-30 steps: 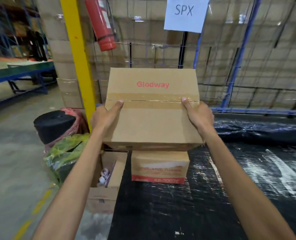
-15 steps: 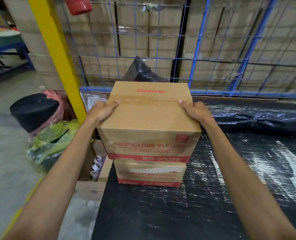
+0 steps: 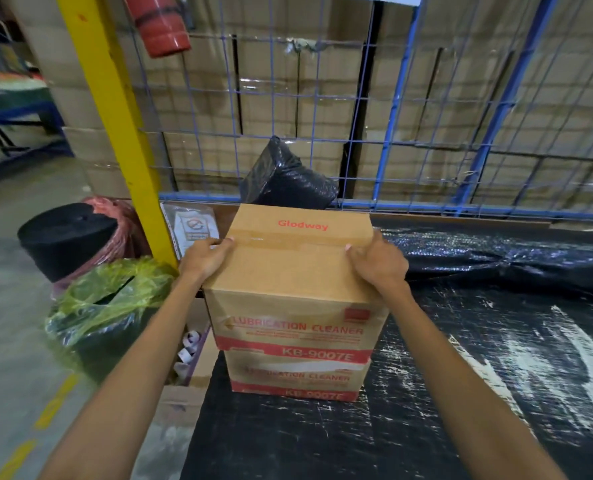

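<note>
A taped cardboard box, printed "Glodway" on top and "LUBRICATION CLEANER KB-9007E" on its front, sits on a second, matching box. The lower box stands on a black plastic-wrapped surface. My left hand grips the upper box at its left top edge, thumb on the lid. At the right top edge my right hand grips the same box, fingers curled over the side.
A blue wire-mesh fence with stacked cartons behind it closes the back. A yellow post and a red extinguisher stand at left. A black-wrapped bundle, a black roll, a green-wrapped bundle and an open carton lie nearby.
The upper box came down from chest height onto the lower box, and its printed front now shows. Both hands kept their hold on its top edges.
</note>
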